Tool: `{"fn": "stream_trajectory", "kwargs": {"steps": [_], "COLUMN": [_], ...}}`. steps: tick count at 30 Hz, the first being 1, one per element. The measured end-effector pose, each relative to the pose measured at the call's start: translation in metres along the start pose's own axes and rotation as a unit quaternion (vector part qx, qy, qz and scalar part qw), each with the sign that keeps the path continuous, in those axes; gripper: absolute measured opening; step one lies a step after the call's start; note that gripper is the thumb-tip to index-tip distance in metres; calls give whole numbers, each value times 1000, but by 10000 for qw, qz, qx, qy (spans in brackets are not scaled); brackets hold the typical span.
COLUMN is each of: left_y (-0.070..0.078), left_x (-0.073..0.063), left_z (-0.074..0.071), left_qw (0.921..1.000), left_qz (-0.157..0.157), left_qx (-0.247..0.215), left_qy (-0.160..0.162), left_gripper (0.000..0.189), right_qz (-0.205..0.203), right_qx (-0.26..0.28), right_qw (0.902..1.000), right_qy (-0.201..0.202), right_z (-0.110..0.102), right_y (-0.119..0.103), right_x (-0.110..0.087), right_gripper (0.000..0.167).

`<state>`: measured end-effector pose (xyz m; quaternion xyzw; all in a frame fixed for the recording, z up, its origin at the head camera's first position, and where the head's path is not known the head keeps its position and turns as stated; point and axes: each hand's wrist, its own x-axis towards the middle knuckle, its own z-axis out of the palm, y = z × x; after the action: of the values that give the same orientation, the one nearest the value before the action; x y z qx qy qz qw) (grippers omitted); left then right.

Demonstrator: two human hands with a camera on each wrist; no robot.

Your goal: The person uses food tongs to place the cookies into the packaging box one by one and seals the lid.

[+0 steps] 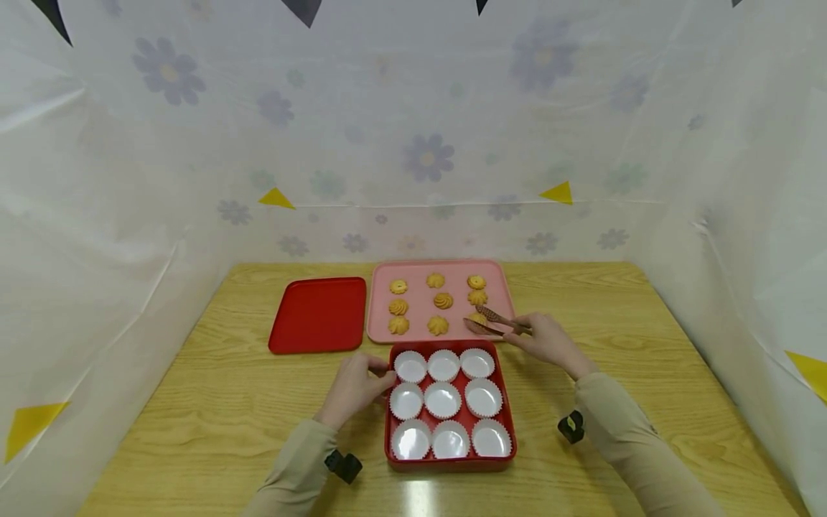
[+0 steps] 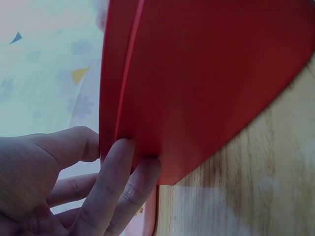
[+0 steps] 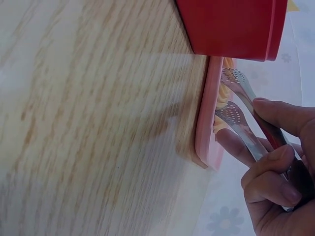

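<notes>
A red box stands at the front of the table with several white paper cups in rows inside it. My left hand grips the box's left wall, its thumb at the rim and fingertips against the outer side. In my right hand is a pair of metal tongs with perforated ends, also seen in the right wrist view. The tong ends are spread on either side of a piped cookie at the near right of the pink tray.
More cookies sit spaced in columns on the pink tray, directly behind the box. To its left lies a flat red lid. White flowered sheeting encloses the wooden table at the back and sides.
</notes>
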<state>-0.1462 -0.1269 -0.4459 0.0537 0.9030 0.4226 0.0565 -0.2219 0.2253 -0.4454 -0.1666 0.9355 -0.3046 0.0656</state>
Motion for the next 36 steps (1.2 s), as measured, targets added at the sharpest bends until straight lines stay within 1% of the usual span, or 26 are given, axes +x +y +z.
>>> {"fn": "stream_trajectory", "kwargs": {"steps": [6, 13, 16, 22, 26, 29, 33, 36], "left_y": [0, 0, 1, 2, 2, 1, 1, 1], "left_x": [0, 0, -1, -2, -2, -1, -1, -2], "left_z": [0, -1, -1, -1, -1, -1, -1, -1], "left_qw": [10000, 9999, 9997, 9990, 9991, 9992, 9991, 9991], "left_qz": [17, -6, -40, -112, -91, -68, -80, -98], "left_qx": [3, -132, -199, -368, -370, -352, -367, -364], "left_qy": [27, -106, -140, -206, -199, -192, -211, -218], "left_gripper": [13, 16, 17, 20, 19, 18, 18, 18], "right_qz": [-3, -14, -43, 45, -42, -72, -20, -90], "right_qx": [-103, -200, -164, -11, 13, 104, 365, 466], "right_qw": [9999, 9997, 9997, 9997, 9993, 9992, 9991, 9988], "right_qy": [103, 167, 191, 256, 378, 376, 200, 67], "right_z": [1, 1, 1, -1, -6, -9, -11, -10], "right_y": [1, 1, 2, 0, -6, -13, -26, -35], "right_x": [0, 0, -1, -3, -5, -7, -8, -9], "right_gripper": [29, 31, 31, 30, 33, 34, 39, 40]}}
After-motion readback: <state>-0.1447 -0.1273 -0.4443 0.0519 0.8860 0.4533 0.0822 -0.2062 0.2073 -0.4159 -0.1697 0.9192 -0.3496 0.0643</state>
